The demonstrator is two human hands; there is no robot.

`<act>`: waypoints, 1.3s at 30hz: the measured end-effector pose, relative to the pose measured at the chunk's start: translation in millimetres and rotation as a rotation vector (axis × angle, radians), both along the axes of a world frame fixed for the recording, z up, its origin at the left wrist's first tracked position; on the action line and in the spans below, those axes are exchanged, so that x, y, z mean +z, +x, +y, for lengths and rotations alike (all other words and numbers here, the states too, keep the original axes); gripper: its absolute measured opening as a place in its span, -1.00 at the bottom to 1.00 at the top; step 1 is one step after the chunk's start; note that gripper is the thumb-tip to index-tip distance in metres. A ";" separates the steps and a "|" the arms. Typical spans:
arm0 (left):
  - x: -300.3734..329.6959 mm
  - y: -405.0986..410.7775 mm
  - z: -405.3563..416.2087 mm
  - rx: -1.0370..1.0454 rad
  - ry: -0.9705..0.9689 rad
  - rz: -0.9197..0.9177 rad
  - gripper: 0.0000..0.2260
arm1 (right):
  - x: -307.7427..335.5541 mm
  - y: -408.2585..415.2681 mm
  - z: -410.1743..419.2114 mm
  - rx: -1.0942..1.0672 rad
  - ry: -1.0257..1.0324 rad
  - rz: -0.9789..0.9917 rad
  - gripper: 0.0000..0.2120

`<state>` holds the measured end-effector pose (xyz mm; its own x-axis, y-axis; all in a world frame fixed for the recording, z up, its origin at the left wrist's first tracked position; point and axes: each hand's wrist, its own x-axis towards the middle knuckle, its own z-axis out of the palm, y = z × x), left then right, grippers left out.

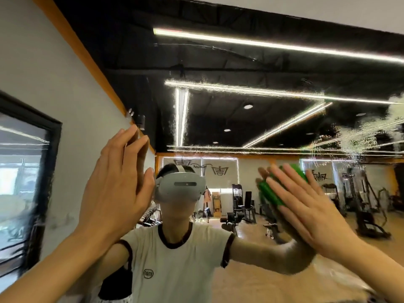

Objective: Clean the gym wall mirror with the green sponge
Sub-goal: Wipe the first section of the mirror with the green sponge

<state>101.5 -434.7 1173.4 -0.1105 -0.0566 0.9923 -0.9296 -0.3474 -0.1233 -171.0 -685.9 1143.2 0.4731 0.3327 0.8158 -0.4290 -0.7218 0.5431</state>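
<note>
The gym wall mirror [240, 119] fills nearly the whole view, streaked with soap foam [369, 132] at the upper right. My right hand [310, 206] lies flat with straight fingers and presses the green sponge [273, 193] against the glass at right of centre. Green shows past the fingertips and along the hand's left edge. My left hand [115, 182] is raised at left of centre with fingers straight, palm flat toward the mirror, and holds nothing. My own reflection in a white shirt [175, 259] and grey headset stands between the hands.
A white side wall [43, 68] with an orange band meets the mirror at the left. A black-framed window [24, 176] sits in that wall. Reflected gym machines [367, 200], benches and a tan floor show behind me.
</note>
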 end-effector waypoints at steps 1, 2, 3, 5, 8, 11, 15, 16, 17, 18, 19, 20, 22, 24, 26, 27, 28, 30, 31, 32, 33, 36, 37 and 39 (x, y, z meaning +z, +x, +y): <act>0.0 -0.4 0.6 0.000 -0.004 0.000 -0.47 | 26.3 3.0 -2.1 0.030 0.055 -0.048 -0.50; 0.4 -0.5 0.9 0.004 -0.008 -0.002 -0.47 | 57.2 4.6 -3.4 0.059 0.113 -0.106 -0.50; 0.3 -0.6 0.9 0.009 -0.009 -0.004 -0.47 | 88.2 4.5 -3.9 0.077 0.168 -0.169 -0.49; 0.5 -0.1 1.3 0.018 -0.012 -0.010 -0.48 | 130.9 2.6 -2.0 0.082 0.235 -0.270 -0.46; 1.3 0.5 1.2 0.023 -0.016 -0.022 -0.48 | 108.7 2.3 0.4 0.028 0.204 -0.207 -0.44; 0.3 -1.1 0.8 0.017 -0.021 -0.020 -0.49 | 11.7 -11.7 -8.3 -0.041 0.104 -0.031 -0.46; -0.8 -2.0 0.2 0.014 -0.012 -0.015 -0.50 | -35.1 -28.0 -16.1 -0.121 -0.080 0.102 -0.48; -1.4 -1.9 0.3 0.014 -0.010 -0.014 -0.50 | -17.1 -24.3 -13.6 -0.114 -0.054 0.083 -0.48; -1.5 -1.8 0.4 0.015 -0.009 -0.015 -0.50 | 8.3 -17.5 -9.9 -0.089 -0.004 0.034 -0.47; -1.5 -1.8 0.2 0.015 -0.010 -0.017 -0.49 | 38.9 -9.9 -5.0 -0.051 0.062 -0.034 -0.47; -1.4 -1.7 -0.1 0.014 -0.009 -0.016 -0.50 | 70.3 -2.6 -0.3 -0.016 0.128 -0.107 -0.46; -1.3 -1.5 -0.3 0.012 -0.008 -0.012 -0.50 | 97.8 4.3 5.8 0.013 0.182 -0.184 -0.46; -1.2 -1.4 -0.4 0.008 -0.006 -0.002 -0.50 | 119.8 19.6 15.9 0.057 0.240 -0.295 -0.44; -1.6 -1.2 0.2 0.008 -0.004 0.001 -0.49 | 91.6 31.4 22.8 0.065 0.226 -0.272 -0.45; -1.1 -1.1 1.2 0.007 -0.009 -0.001 -0.49 | 31.3 34.9 31.2 0.064 0.140 -0.144 -0.47; -0.9 -1.2 1.5 0.008 -0.008 0.000 -0.49 | -1.1 34.5 30.8 0.052 0.060 -0.066 -0.49; -0.8 -1.2 1.5 0.009 -0.008 -0.001 -0.49 | -26.3 32.2 30.2 0.031 -0.029 0.014 -0.50; -1.2 -1.2 1.5 0.005 -0.006 -0.003 -0.49 | -33.7 23.0 26.5 -0.013 -0.146 0.133 -0.50; -1.3 -1.4 1.4 -0.002 -0.005 -0.003 -0.49 | -19.4 20.7 23.8 -0.025 -0.156 0.133 -0.50; -1.3 -1.2 1.1 -0.009 -0.005 -0.002 -0.49 | 2.5 22.5 21.3 -0.018 -0.130 0.094 -0.50; -1.1 -0.9 0.9 -0.012 -0.006 -0.001 -0.50 | 31.0 24.7 21.0 0.003 -0.062 0.030 -0.49; -1.0 -0.7 0.7 -0.016 -0.010 -0.009 -0.51 | 114.4 29.5 25.6 0.067 0.147 -0.199 -0.46; -1.1 -0.7 0.7 -0.017 -0.012 -0.012 -0.51 | 123.4 33.2 28.6 0.078 0.180 -0.253 -0.45; -1.0 1.0 0.5 -0.013 -0.014 -0.021 -0.51 | 103.1 41.8 33.5 0.070 0.187 -0.256 -0.44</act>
<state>102.5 -434.1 1172.4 -0.1315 -0.0407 0.9905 -0.9314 -0.3371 -0.1375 -129.2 -652.4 1246.3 0.2260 0.1906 0.9553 -0.4803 -0.8314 0.2795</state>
